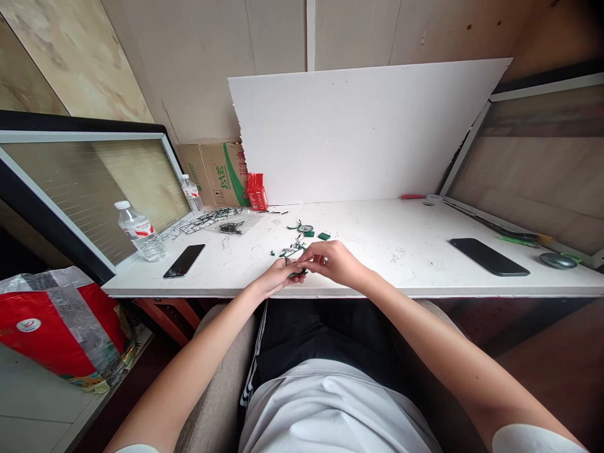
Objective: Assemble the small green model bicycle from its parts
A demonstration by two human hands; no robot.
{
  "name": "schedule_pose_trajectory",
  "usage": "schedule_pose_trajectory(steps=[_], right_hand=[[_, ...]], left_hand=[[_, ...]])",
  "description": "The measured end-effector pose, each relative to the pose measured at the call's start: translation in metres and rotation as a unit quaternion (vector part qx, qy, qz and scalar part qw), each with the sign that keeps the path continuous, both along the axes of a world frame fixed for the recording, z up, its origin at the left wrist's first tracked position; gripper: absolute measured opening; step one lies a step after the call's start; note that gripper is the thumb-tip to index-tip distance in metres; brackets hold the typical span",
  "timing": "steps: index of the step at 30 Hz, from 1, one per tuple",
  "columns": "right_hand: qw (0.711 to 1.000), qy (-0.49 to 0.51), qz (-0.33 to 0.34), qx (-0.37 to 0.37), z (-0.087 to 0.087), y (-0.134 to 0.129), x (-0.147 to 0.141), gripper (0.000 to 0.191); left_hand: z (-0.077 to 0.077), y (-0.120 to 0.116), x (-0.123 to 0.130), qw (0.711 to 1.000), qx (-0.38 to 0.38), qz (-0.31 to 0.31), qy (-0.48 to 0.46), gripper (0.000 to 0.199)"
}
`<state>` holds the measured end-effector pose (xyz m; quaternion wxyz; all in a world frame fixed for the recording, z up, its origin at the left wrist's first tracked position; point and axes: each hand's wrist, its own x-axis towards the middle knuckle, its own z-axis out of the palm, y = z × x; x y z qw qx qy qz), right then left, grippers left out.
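My left hand (276, 278) is closed around a small dark green model part (297, 273) at the table's front edge. Fingers cover most of it, so its full shape is hidden. My right hand (334, 263) meets it from the right, thumb and fingertips pinched together at the part; anything tiny between them is too small to make out. Just beyond the hands lie small grey and green pieces (298, 244). Farther back are a round grey disc (306, 228), a curved green piece (293, 225) and a flat green block (324, 236).
On the left are a black phone (184, 261), a water bottle (141, 231), black part frames (207, 219) and a plastic bag (231, 227). A red box (257, 192) stands behind. To the right lie a dark phone-like slab (489, 257) and a grey mouse (558, 260).
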<state>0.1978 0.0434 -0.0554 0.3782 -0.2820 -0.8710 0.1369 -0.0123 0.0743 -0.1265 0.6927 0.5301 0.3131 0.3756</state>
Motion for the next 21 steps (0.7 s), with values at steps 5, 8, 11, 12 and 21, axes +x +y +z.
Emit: schedule_pose_trajectory(steps=[5, 8, 11, 12, 21], right_hand=[[1.0, -0.001, 0.008, -0.003, -0.0015, 0.0006, -0.0011, 0.019], [1.0, 0.003, 0.016, -0.004, -0.003, 0.0014, -0.0015, 0.019], [1.0, 0.004, 0.021, -0.007, -0.0036, 0.0017, -0.0016, 0.019], [1.0, 0.004, 0.022, -0.009, -0.0036, 0.0017, -0.0016, 0.02], [0.999, 0.009, 0.022, -0.021, -0.0043, 0.0019, -0.0022, 0.02]], left_hand=[[0.0026, -0.0019, 0.0004, 1.0, 0.004, 0.003, 0.008, 0.041], [0.0032, -0.0019, 0.0004, 1.0, 0.009, 0.0, 0.013, 0.041], [0.0028, -0.0012, 0.0006, 1.0, 0.015, -0.005, 0.015, 0.041], [0.0026, -0.0009, 0.0007, 1.0, 0.016, -0.005, 0.015, 0.042], [0.0014, -0.0005, 0.0003, 1.0, 0.02, -0.008, 0.017, 0.042]])
